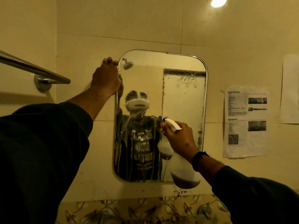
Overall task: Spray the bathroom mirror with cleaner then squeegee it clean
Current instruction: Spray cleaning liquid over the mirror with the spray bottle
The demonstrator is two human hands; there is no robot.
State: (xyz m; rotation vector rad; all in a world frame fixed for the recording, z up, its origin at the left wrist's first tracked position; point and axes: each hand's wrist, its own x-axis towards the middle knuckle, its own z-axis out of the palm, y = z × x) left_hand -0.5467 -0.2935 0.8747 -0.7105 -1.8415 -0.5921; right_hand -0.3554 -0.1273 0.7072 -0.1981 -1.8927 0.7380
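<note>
The mirror (pixel 178 94) hangs on the tiled far wall, rounded at the corners, its lower left half streaked with cleaner running down in lines; the upper right carries only a fine mist and a few dry-looking patches. Just in front of it, the right hand (pixel 179 136) grips the neck of the spray bottle (pixel 184 167), nozzle close to the glass and aimed left, fingers curled round the trigger head; whether the trigger is squeezed I cannot tell. The bottle holds only a little liquid at the bottom.

The left hand (pixel 106 78) rests on the mirror's upper left edge, fingers bent over the rim onto the wall, steadying it.

Risks, as I judge them: the runs may drip off the bottom edge onto the ledge below before any squeegee arrives; none is in view. Spraying so close concentrates the liquid, leaving the right side thin. Overspray could wet the papers (pixel 245 122) taped on the right wall. A towel bar (pixel 32 68) sits left.
</note>
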